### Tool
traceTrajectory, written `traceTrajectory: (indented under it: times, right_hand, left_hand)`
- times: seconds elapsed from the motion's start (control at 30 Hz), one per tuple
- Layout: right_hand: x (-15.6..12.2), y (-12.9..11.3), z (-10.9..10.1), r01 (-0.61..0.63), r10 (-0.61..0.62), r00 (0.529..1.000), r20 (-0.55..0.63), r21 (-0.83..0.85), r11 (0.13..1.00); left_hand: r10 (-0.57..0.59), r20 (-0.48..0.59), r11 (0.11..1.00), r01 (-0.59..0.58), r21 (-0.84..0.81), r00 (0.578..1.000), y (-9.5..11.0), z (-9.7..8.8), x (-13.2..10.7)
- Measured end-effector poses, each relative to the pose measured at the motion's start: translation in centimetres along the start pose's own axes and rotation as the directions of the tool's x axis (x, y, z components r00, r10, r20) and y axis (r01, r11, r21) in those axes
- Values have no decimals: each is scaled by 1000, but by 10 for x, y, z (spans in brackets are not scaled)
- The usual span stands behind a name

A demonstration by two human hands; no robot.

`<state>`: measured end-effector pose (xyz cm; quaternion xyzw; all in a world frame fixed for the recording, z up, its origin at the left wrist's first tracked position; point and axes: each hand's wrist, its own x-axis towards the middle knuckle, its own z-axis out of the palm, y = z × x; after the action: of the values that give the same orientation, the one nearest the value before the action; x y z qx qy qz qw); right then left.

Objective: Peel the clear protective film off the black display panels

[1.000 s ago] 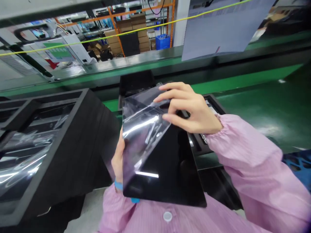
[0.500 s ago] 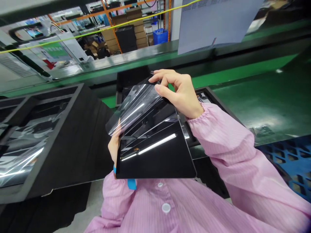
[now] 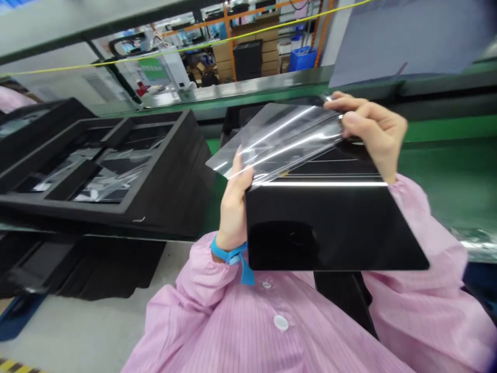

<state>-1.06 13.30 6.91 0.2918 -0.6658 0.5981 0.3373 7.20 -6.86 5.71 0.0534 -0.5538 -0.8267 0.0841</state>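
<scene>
I hold a glossy black glass panel (image 3: 330, 228) in front of my chest. My left hand (image 3: 235, 204) grips its left edge, fingers wrapped round it, a blue strap at the wrist. A clear plastic film (image 3: 279, 137) is lifted off the panel's far part and stretches across it. My right hand (image 3: 370, 129) pinches the film's far right corner between thumb and fingers, above the panel. Both arms wear pink striped sleeves.
A black foam tray (image 3: 155, 197) with compartments holding crumpled clear film stands to the left. A green conveyor belt (image 3: 446, 171) runs behind and to the right. A grey sheet (image 3: 407, 36) hangs above it. Cardboard boxes and orange racks fill the background.
The view swung left and the panel now lies wider and flatter. My right hand has pulled the film farther off, moving right and up, so more bare black glass shows.
</scene>
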Motion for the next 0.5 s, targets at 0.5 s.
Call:
traceTrajectory:
  times: [0.5]
  right_hand:
    - [-15,-25,-20,-335,292,940,-176,-325,884]
  left_hand:
    - [-78,281,928,172,-329,957,10,23,-2]
